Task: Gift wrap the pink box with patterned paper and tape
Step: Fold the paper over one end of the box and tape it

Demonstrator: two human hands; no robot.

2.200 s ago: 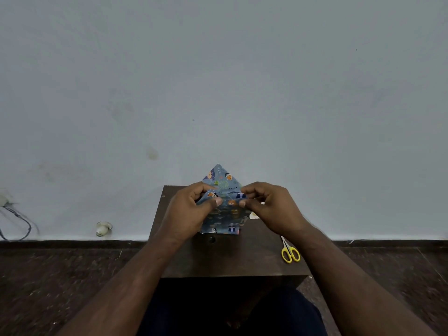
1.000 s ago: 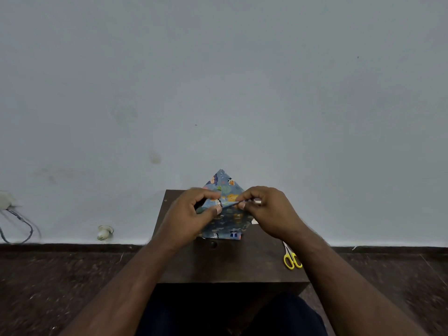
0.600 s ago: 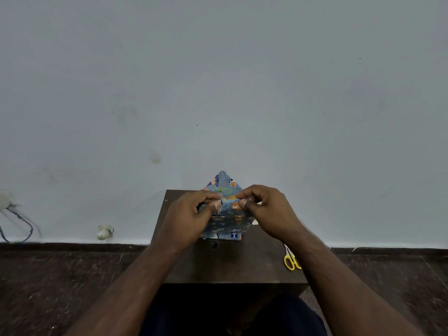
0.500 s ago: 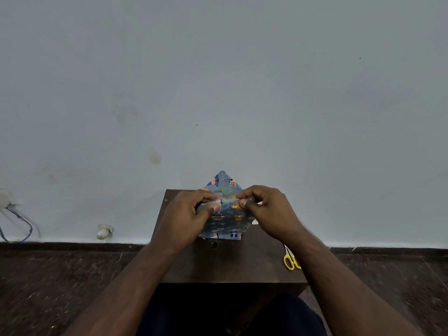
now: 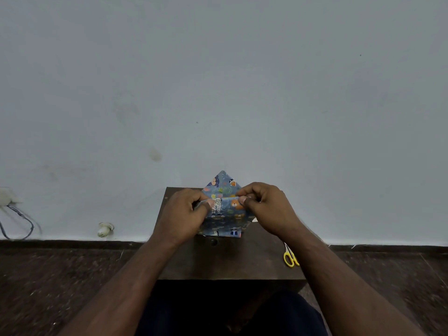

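Note:
The box stands on the small dark table (image 5: 228, 260), covered in blue patterned paper (image 5: 224, 221) with cartoon animals; no pink shows. A triangular paper flap (image 5: 222, 184) points up at the far end. My left hand (image 5: 181, 219) pinches the paper's upper fold at the left. My right hand (image 5: 266, 209) pinches the same fold at the right. Thumbs and fingertips press along the crease on top of the box. No tape is visible.
Yellow-handled scissors (image 5: 289, 258) lie on the table's right side, partly behind my right forearm. A pale wall rises just behind the table. On the dark floor at the left lie a small white object (image 5: 104, 229) and cables (image 5: 17, 219).
Both hands stay on the top fold; the fingertips have shifted slightly along the crease and the fold looks flatter. The box has not moved.

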